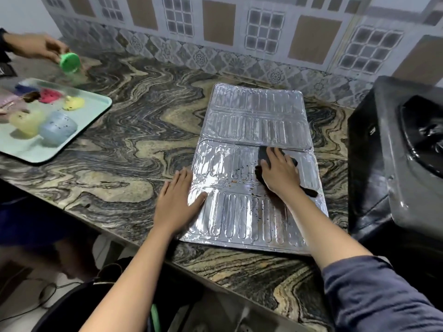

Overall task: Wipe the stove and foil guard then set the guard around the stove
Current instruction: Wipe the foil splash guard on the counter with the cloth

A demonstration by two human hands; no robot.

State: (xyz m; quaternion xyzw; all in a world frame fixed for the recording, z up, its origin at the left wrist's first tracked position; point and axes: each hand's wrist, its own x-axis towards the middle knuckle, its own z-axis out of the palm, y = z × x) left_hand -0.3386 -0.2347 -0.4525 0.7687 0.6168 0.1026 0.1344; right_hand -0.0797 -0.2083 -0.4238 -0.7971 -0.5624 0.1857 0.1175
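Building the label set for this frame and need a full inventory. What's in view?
foil guard: 1, silver, lying flat, centre
cloth: 1, dark, on the foil guard
stove: 1, black, far right
tray: 1, pale green, left
small cups: several, mixed colours, on the tray, blurred
green cup: 1, top left, held by another person's hand
counter: 1, dark veined stone
wall tiles: patterned, behind
left hand: flat on the foil guard's left edge
right hand: pressing the cloth
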